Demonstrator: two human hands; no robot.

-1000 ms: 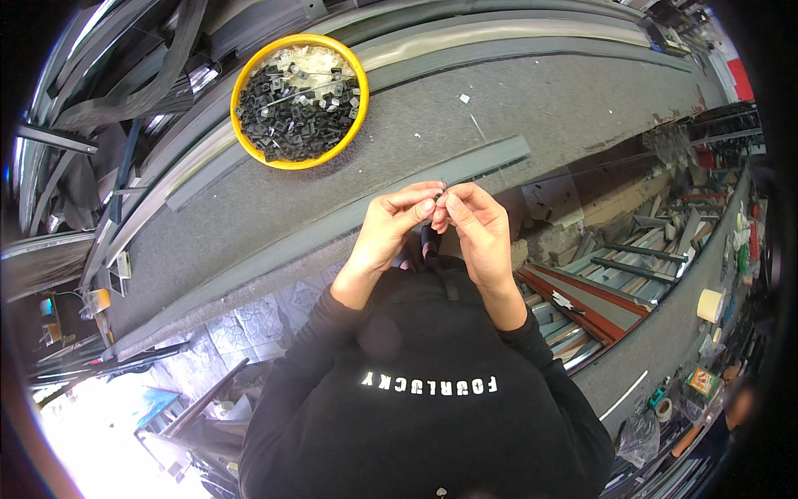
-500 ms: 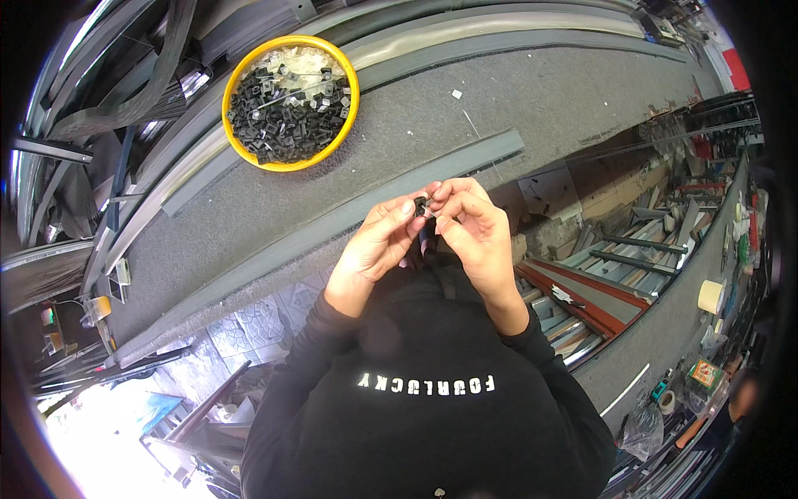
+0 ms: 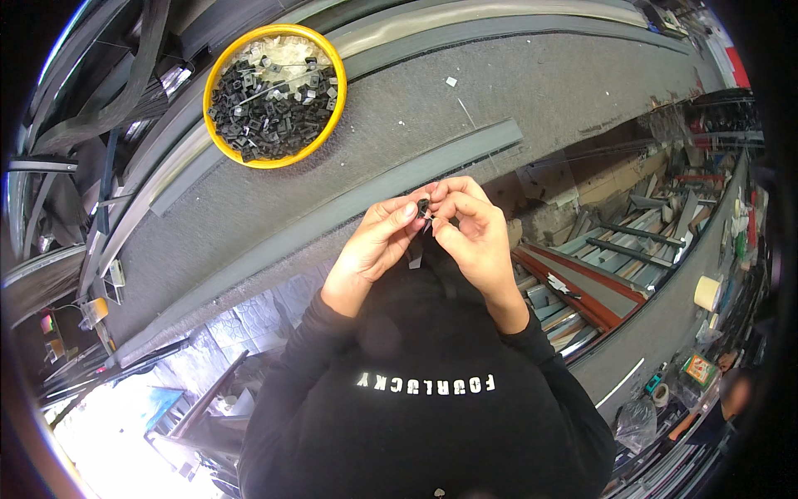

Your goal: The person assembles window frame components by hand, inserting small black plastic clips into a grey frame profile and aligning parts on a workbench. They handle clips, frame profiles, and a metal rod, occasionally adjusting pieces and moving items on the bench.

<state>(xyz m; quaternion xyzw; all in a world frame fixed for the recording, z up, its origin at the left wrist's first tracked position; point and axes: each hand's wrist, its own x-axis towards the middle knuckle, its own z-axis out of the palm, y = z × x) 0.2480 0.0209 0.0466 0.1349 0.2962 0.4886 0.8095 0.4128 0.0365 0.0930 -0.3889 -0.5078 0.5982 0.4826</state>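
Both of my hands meet in front of my chest, over the near edge of the bench. Between the thumb and fingers of my left hand (image 3: 378, 239) is a small black plastic piece (image 3: 423, 207). My right hand (image 3: 472, 230) pinches at the near side of that piece, its thumb and forefinger on a tiny light-coloured bit too small to name. Ahead and to the left, a yellow-rimmed basin (image 3: 341, 91) holds a heap of similar black pieces (image 3: 270, 116) with some whitish ones at its far side.
A long grey metal profile (image 3: 366, 187) lies along the carpeted bench (image 3: 416, 108). More profiles (image 3: 499, 18) line its far edge. Right of me is a rack of metal offcuts (image 3: 598, 274); a tape roll (image 3: 707, 293) stands beyond. At the lower right is another person (image 3: 719, 416).
The basin and bench have shifted slightly left and up in the picture. My hands stay together; the black piece appears slightly turned between my fingers.
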